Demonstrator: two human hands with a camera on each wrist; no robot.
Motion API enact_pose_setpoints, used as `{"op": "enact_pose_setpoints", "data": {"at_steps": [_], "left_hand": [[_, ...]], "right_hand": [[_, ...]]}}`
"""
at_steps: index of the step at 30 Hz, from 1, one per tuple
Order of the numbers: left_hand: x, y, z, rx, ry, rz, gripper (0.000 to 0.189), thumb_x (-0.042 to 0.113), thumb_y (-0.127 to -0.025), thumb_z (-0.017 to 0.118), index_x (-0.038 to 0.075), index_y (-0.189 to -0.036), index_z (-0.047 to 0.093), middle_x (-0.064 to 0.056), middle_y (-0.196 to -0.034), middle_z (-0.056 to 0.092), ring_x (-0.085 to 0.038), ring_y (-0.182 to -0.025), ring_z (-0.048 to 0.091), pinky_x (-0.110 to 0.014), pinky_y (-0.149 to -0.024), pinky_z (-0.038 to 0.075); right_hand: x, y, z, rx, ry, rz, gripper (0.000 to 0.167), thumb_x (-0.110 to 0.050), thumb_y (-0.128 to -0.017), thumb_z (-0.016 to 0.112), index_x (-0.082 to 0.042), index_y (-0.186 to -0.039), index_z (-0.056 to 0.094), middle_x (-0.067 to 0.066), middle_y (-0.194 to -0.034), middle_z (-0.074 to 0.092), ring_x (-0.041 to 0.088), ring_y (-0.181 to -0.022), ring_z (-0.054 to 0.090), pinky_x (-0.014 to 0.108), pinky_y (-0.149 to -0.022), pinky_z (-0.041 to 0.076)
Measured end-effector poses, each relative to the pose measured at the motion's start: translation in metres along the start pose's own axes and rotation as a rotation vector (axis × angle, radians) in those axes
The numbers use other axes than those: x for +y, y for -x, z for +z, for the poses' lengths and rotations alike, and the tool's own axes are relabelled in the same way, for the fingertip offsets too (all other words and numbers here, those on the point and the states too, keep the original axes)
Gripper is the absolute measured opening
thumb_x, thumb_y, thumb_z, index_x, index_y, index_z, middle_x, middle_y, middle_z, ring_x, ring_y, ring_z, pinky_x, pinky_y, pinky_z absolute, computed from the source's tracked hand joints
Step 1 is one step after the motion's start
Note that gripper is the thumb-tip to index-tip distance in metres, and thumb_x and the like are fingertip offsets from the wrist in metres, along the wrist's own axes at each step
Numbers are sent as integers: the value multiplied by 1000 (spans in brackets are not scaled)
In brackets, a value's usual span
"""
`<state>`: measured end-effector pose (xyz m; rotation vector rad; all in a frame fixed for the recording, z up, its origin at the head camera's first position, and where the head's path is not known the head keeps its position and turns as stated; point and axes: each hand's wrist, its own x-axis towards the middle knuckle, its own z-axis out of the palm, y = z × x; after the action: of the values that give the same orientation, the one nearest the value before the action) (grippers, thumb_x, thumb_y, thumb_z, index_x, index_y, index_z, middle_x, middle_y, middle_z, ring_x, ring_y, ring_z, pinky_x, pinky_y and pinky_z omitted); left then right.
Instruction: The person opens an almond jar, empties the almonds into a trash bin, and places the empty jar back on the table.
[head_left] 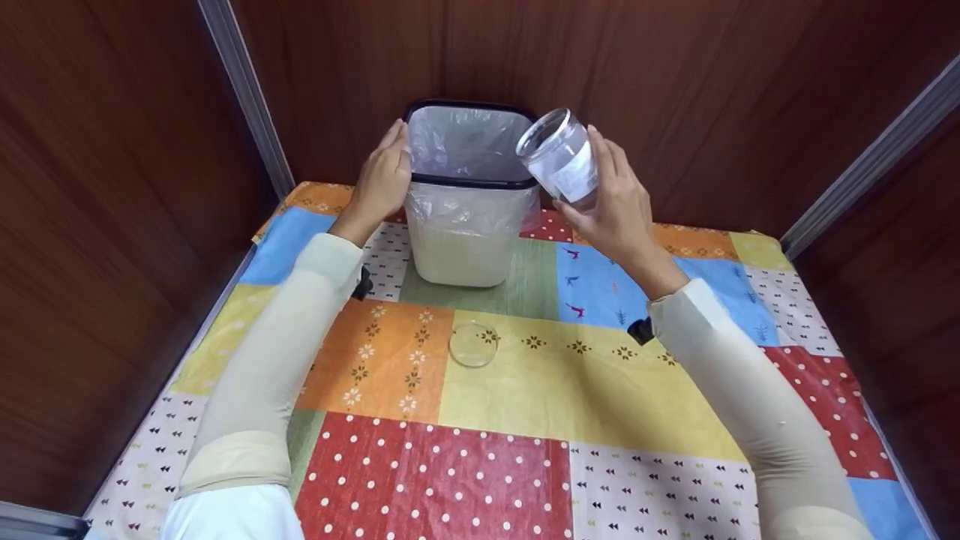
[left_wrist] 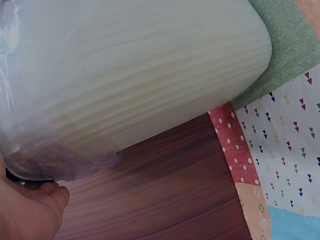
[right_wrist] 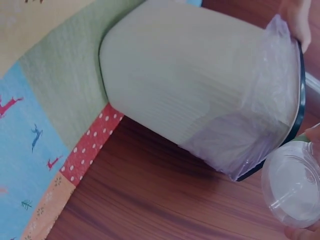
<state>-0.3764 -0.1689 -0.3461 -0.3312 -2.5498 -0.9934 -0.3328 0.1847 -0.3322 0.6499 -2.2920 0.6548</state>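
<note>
A pale trash bin [head_left: 463, 251] with a dark rim stands upright at the back of the table, lined with a clear plastic bag [head_left: 465, 206]. My left hand [head_left: 385, 176] holds the bin's left rim; in the left wrist view its fingers [left_wrist: 50, 192] curl against the rim's edge. My right hand [head_left: 619, 199] grips a clear jar [head_left: 559, 161] with a white patch on its side. The jar is tilted, its mouth turned left toward the bin's opening and overlapping the right rim in the head view. The right wrist view shows its round base [right_wrist: 295, 185].
A clear round lid [head_left: 474, 344] lies flat on the patchwork tablecloth [head_left: 525, 390], in front of the bin. Brown wood-look panels [head_left: 345, 67] rise behind and at both sides, with metal strips [head_left: 247, 90] at the corners.
</note>
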Motion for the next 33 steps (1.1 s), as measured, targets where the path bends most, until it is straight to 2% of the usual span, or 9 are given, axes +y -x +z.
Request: {"op": "enact_pose_setpoints", "data": {"at_steps": [10,20,29,33], "left_hand": [[-2,-2,4,-14,-4,-7,51,18,-111,30,-3,-156,26,-11,-168,20,-22,-152,22,-26,-123,13],[-1,-1,4,-14,0,-8,51,19,-111,30,-3,-157,26,-9,-168,19,-22,-153,22,-26,-123,13],[-1,-2,4,-13,-14,-7,51,18,-110,29,-4,-156,27,-10,-168,20,-21,-152,21,-24,-123,12],[-1,-2,4,-19,-16,-7,51,17,-110,29,-3,-156,26,-10,-168,19,-20,-153,20,-23,-122,12]], "right_hand": [[10,11,5,28,-92,-6,93,-32,-82,85,-21,-159,34,6,-152,45,23,-130,51,44,-109,46],[16,21,8,57,-175,-20,92,-29,-80,86,-20,-157,36,6,-150,47,24,-126,53,46,-107,47],[17,24,10,65,-180,-49,94,-25,-78,87,-11,-156,37,11,-146,50,26,-123,55,49,-105,49],[15,25,9,48,-165,-29,95,-29,-79,87,-14,-157,35,11,-147,49,26,-124,54,48,-106,48]]}}
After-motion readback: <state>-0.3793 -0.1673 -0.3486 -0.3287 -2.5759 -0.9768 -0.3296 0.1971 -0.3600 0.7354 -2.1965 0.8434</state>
